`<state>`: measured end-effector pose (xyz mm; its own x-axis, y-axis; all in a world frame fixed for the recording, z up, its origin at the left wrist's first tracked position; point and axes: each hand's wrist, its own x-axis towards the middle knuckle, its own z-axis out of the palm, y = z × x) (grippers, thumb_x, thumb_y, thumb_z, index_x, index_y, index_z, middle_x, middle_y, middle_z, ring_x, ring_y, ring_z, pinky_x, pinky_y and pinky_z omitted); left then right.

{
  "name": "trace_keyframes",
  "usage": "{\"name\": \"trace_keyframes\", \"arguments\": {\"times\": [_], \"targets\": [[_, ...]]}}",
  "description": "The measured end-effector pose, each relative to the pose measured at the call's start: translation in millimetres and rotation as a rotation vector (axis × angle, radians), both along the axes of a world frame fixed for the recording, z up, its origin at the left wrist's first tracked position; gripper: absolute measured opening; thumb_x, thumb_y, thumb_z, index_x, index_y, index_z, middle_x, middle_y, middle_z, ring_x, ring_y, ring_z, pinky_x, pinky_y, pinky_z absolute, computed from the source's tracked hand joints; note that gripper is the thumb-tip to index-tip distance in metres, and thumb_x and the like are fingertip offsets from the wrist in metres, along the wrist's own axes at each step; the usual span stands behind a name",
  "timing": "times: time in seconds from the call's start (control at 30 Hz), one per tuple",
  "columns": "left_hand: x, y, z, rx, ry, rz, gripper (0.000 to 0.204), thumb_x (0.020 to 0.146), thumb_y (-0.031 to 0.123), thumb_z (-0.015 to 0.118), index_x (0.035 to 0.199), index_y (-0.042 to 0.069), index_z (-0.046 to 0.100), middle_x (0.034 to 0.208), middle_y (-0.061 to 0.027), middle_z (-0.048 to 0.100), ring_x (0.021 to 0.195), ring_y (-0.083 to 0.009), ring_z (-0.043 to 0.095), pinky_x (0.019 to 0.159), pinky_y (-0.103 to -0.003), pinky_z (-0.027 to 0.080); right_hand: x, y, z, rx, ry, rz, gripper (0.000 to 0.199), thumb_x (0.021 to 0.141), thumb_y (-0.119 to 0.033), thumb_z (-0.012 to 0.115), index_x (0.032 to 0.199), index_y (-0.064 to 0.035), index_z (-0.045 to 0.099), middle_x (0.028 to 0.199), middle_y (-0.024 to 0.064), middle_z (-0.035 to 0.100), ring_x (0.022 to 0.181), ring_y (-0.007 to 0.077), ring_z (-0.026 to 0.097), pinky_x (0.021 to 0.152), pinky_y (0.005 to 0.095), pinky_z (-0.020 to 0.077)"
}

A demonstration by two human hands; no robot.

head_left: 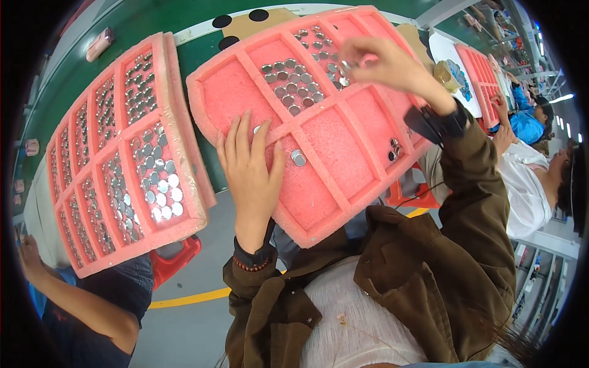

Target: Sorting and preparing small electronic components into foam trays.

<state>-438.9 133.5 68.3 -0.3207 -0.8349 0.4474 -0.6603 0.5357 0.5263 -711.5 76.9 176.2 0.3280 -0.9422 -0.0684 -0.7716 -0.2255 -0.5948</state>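
A pink foam tray (264, 52) with compartments lies before me, tilted in view. Small round silver discs (291, 80) lie in its upper middle compartments. My left hand (248, 162) rests over the tray's near left part, fingers stretched out and apart. One disc (257, 130) shows between its fingertips, and a few more discs (298, 157) lie just right of it. Over the far compartment, my right hand (386, 64) has its thumb and fingers pinched together right by the discs there. What sits between those fingertips is too small and blurred to make out.
Another pink tray (165, 110), its compartments filled with discs, stands at left, stacked on another. Dark, shiny pieces (394, 149) sit in my tray's right compartment. A co-worker's arm (86, 300) is at lower left; other people sit at right. A red stool (175, 260) stands below.
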Motion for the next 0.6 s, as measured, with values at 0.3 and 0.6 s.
{"name": "trace_keyframes", "arguments": {"times": [0.3, 0.6], "targets": [[0, 1, -1, 0.011, 0.024, -0.003, 0.036, 0.079, 0.012, 0.061, 0.114, 0.003, 0.058, 0.133, -0.0166, 0.046, 0.125, -0.0339, 0.040, 0.107, -0.051, 0.024, 69, -109, -46, -0.059, 0.044, 0.168, 0.022, 0.078, -0.005, 0.061, 0.100, -0.0029, 0.064, 0.090, 0.0084, 0.063, 0.081, 0.0155, 0.062, 0.070, 0.0293, 0.0489], [1, 0, -3, 0.029, 0.016, -0.007, 0.037, 0.079, 0.012, 0.061, 0.115, 0.004, 0.058, 0.133, -0.0162, 0.045, 0.126, -0.0337, 0.039, 0.107, -0.051, 0.024, 63, -99, -46, -0.411, 0.140, 0.162, 0.023, 0.078, -0.003, 0.057, 0.099, -0.0053, 0.067, 0.091, 0.0132, 0.062, 0.083, 0.0246, 0.063, 0.071, 0.0342, 0.0496]]}}
